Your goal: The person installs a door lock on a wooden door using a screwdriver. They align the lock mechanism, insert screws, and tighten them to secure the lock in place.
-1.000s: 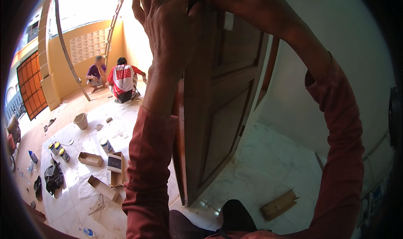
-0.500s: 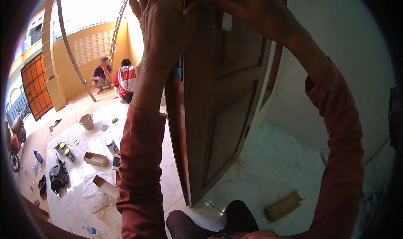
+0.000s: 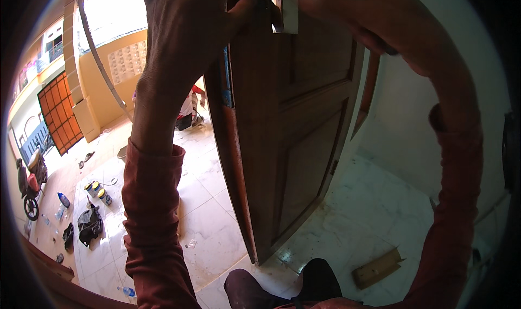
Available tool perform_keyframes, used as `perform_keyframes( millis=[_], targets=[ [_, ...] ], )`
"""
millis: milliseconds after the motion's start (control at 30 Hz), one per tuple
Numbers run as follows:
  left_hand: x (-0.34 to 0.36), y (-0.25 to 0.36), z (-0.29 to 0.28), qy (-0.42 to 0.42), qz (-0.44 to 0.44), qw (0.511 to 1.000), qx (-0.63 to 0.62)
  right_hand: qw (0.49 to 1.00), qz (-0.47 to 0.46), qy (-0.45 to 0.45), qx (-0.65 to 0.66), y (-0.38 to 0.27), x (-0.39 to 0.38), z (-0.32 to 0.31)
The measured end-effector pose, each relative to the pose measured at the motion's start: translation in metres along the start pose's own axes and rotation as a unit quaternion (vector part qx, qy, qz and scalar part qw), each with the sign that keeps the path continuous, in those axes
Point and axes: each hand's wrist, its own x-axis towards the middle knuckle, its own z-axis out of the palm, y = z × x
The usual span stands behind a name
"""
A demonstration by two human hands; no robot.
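Note:
Both my arms, in red sleeves, reach up to a brown panelled wooden door [image 3: 296, 146]. Around the top of its near edge is my left hand [image 3: 187, 24], fingers bent and partly cropped, thumb pointing inward; its grip is hidden in shadow. Just right of that thumb, a pale metal plate [image 3: 289, 16] stands upright against the door. My right hand [image 3: 369, 18] is beside the plate with curled fingers, close to or touching it; what they hold is unclear. Below the left hand, a metal fitting [image 3: 227, 92] shows in the door edge.
Outside on the tiles [image 3: 206, 200] lie cans [image 3: 104, 196], bottles [image 3: 64, 199] and black bags [image 3: 89, 225]. A motorbike [image 3: 32, 184], leaning pole [image 3: 100, 64] and crouching co-worker [image 3: 187, 113] are beyond. Cardboard [image 3: 377, 268] lies right of the door, by a white wall [image 3: 412, 119].
My left hand has moved left and my right hand right, revealing the pale plate. The red item between them is out of sight. The scene has shifted rightward; my left arm hides more co-workers.

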Motion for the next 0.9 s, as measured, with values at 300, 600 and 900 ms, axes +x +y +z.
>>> perform_keyframes(
  millis=[300,600,900],
  targets=[
    [-0.011,0.019,0.007,-0.003,-0.217,0.958,-0.19,0.977,-0.106,0.048,-0.18,0.05,-0.036,-0.036],
    [-0.009,0.002,0.019,0.126,0.004,0.991,-0.046,0.937,-0.201,0.01,-0.285,0.058,-0.04,-0.049],
    [-0.012,0.006,0.021,0.133,0.002,0.991,0.002,0.931,-0.209,0.015,-0.299,0.05,-0.036,-0.045]
  ],
)
